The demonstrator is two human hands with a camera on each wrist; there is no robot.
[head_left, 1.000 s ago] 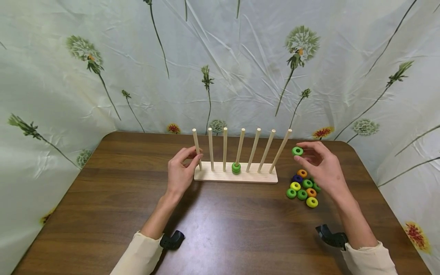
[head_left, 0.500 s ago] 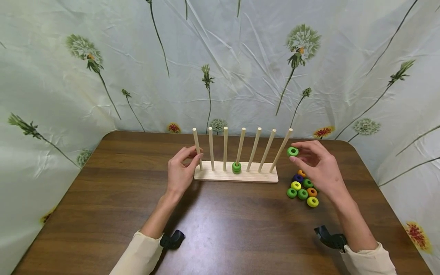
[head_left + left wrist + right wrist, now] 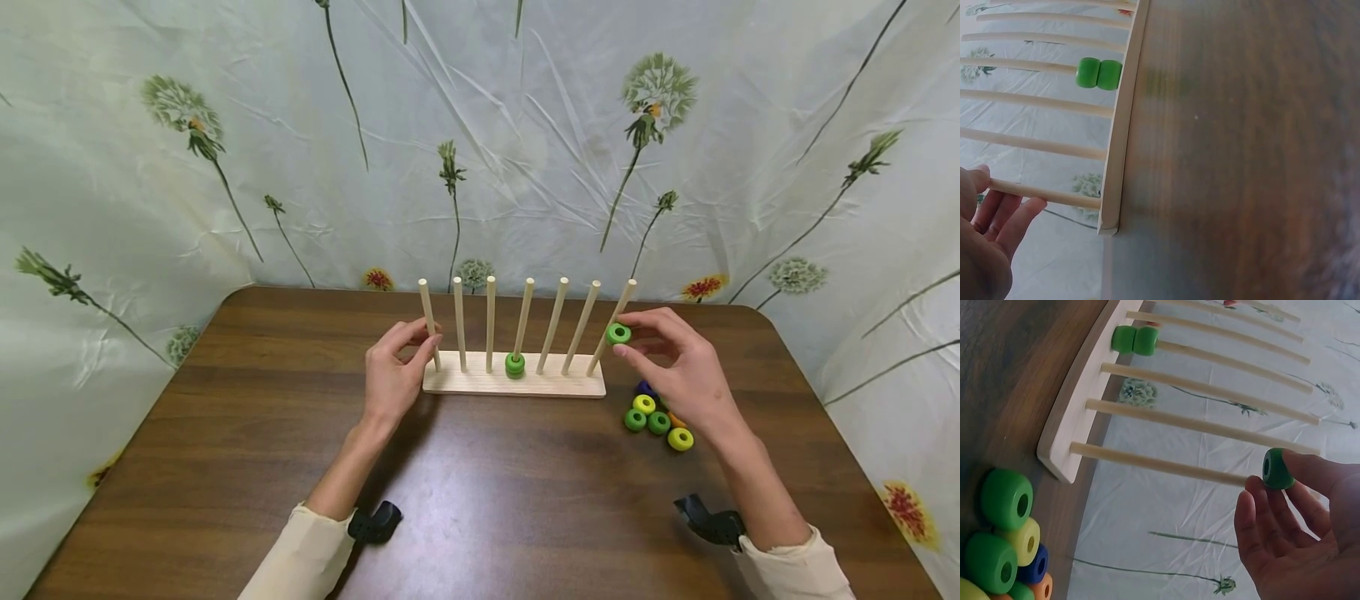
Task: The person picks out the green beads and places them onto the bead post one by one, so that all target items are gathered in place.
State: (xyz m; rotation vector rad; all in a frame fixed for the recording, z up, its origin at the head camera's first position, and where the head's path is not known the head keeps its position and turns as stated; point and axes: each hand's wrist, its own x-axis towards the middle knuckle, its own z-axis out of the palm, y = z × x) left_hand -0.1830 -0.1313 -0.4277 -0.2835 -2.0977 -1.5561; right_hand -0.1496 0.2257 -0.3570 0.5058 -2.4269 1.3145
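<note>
A pale wooden rack's base (image 3: 472,384) carries a row of upright pegs, with two green rings (image 3: 514,370) stacked at the foot of the middle peg. My left hand (image 3: 393,371) holds the leftmost peg (image 3: 426,302) between thumb and fingers, partway up; the left wrist view shows the thumb (image 3: 982,177) on one side. My right hand (image 3: 686,362) pinches another green ring (image 3: 1280,469) by its edge. In the head view that ring overlaps the rightmost peg (image 3: 626,293); in the right wrist view it is beside that peg's upper end, not threaded on it.
Loose rings lie right of the rack on the brown table (image 3: 480,492): yellow (image 3: 675,444), green (image 3: 630,424), blue and orange ones, partly hidden under my right hand. A flower-print curtain (image 3: 300,125) hangs behind the table.
My right hand has moved left with the green ring, from above the loose rings to the rightmost peg. The left hand and the rack have stayed put.
</note>
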